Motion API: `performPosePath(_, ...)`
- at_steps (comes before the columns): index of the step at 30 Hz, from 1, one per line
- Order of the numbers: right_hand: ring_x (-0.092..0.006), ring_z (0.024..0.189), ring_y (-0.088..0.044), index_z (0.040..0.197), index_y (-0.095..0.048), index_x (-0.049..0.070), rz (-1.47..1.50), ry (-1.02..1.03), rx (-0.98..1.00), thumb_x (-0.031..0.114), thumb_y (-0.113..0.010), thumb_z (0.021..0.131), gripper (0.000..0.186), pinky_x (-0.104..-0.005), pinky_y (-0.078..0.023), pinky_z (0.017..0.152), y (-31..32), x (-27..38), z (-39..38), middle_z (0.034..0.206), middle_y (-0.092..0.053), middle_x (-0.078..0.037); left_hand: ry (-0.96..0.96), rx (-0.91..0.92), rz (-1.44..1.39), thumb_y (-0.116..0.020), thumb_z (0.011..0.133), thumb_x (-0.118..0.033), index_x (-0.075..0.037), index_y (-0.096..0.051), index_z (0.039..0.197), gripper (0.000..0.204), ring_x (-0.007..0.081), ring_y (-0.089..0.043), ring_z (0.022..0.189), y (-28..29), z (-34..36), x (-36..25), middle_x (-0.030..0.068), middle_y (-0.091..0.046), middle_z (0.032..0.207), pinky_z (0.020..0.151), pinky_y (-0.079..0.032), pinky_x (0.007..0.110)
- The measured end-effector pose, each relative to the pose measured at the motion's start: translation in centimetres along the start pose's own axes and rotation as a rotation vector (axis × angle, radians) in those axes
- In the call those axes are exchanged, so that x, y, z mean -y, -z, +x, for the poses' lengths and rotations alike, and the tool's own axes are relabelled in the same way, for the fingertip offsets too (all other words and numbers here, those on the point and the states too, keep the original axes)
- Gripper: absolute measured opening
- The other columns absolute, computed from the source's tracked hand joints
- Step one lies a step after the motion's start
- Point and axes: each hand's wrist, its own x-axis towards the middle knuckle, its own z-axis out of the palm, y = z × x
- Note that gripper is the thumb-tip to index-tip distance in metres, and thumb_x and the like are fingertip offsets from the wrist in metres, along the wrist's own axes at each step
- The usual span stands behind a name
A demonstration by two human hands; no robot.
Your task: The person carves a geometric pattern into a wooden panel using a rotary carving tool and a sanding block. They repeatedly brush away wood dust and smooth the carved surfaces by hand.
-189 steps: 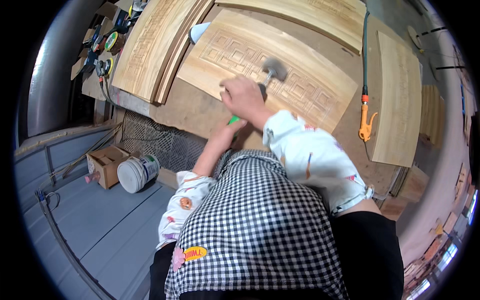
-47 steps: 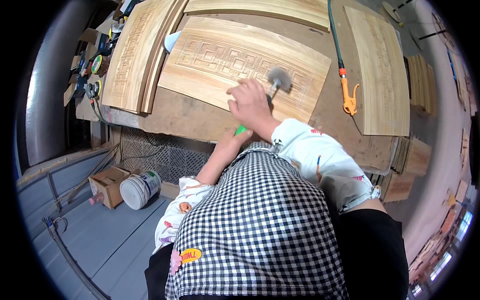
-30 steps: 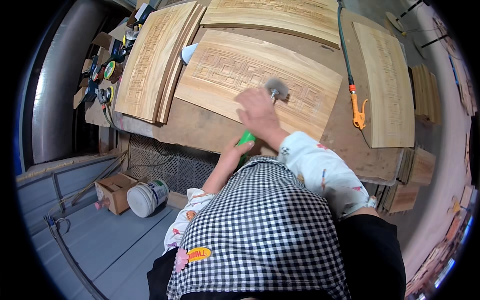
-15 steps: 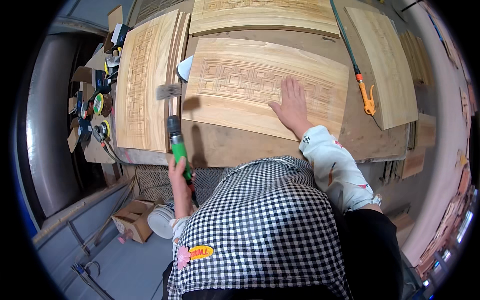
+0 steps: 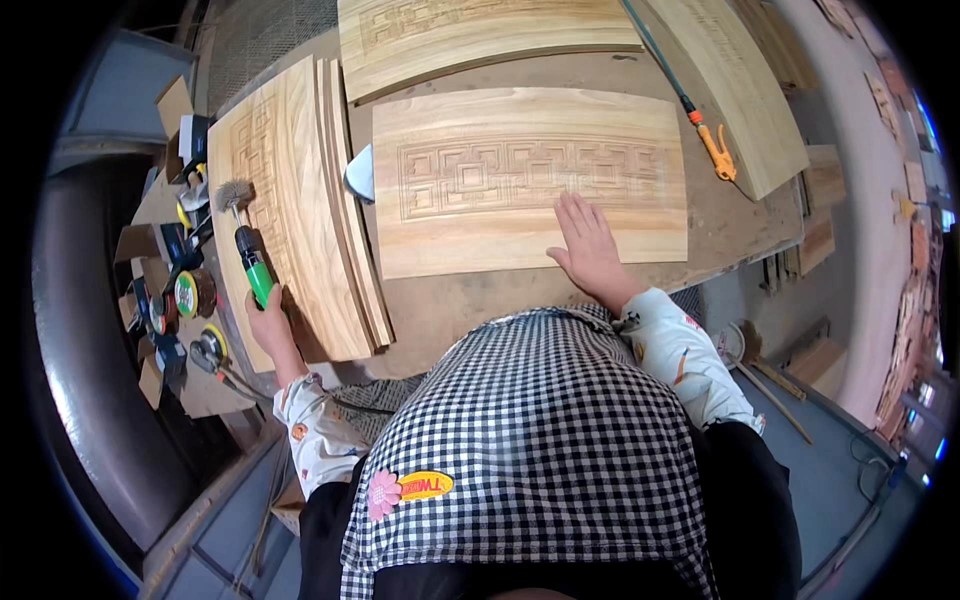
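On the workbench (image 5: 470, 300), seen from the head camera, a carved wooden panel (image 5: 530, 180) is laid flat and serves as the landmark. The right hand (image 5: 590, 245) is pressed flat on the near right part of this panel, fingers spread and extended, so nothing is grasped by it. Left of the panel, a stack of carved boards (image 5: 300, 210) is set at a slant, and just beyond the stack's far-left edge the left hand (image 5: 265, 320) is clenched around the green handle of a rotary brush tool (image 5: 245, 240). The tool's round bristle head (image 5: 232, 192) is held beyond the hand, over the left margin of the stack, well apart from the landmark panel; whether the bristles touch the wood cannot be told. Further left of the stack, several small tools and rolls (image 5: 175, 300) are crowded on the bench edge; no container with visible contents can be made out among them. Beyond the panel a second carved board (image 5: 480, 35) is laid, and to the panel's right a long plain board (image 5: 735, 90) is set at an angle, with an orange-handled air gun and its hose (image 5: 715, 150) lying just beside the panel's far right corner. A small grey wedge-shaped object (image 5: 360, 175) is lodged between the panel's left edge and the stack.
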Motion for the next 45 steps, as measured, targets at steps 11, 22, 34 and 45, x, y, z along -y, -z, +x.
performPosePath(11,-0.0496,0.146,-0.030,0.153,-0.035,-0.006,-0.053,-1.072,-0.290,0.045,-0.071,0.090,0.088,-0.0560,-0.025,0.121,0.6,-9.1,-6.3,0.157,-0.037,-0.030,-0.069,0.057,0.011,-0.052,0.106,-0.038,0.001,-0.053,0.145,0.056,0.0448,-0.058,0.124,0.3,-0.9,1.4,0.0269,-0.062,0.136,0.104,-0.044,0.047)
performPosePath(22,-0.0458,0.109,-0.060,0.117,-0.065,-0.004,0.363,-1.112,-0.227,0.041,-0.066,0.096,0.049,-0.0537,-0.047,0.092,-3.7,-11.7,-15.6,0.110,-0.065,-0.032,-0.002,0.461,-0.078,-0.053,0.106,-0.036,0.003,-0.064,0.125,0.045,0.0411,-0.069,0.098,-5.9,-17.0,-10.3,0.0261,-0.072,0.101,0.087,-0.053,0.047)
performPosePath(34,-0.0231,0.115,-0.064,0.140,-0.055,-0.002,1.442,-0.894,-0.223,0.025,-0.070,0.098,0.052,-0.0392,-0.051,0.100,10.4,-13.8,-9.4,0.126,-0.068,-0.014,0.768,0.854,-1.335,-0.049,0.110,-0.038,-0.004,-0.055,0.135,0.043,0.0260,-0.069,0.114,-12.6,-22.3,-15.7,0.0126,-0.068,0.126,0.100,-0.059,0.039)
performPosePath(45,-0.0181,0.112,-0.064,0.140,-0.054,-0.006,1.285,-0.550,-0.443,0.005,-0.068,0.090,0.053,-0.0320,-0.049,0.101,26.7,-6.8,-8.8,0.127,-0.067,-0.011,0.800,0.838,-1.455,-0.050,0.110,-0.027,0.001,-0.051,0.140,0.042,0.0289,-0.066,0.122,-10.6,-23.3,-19.0,0.0178,-0.063,0.137,0.102,-0.058,0.042)
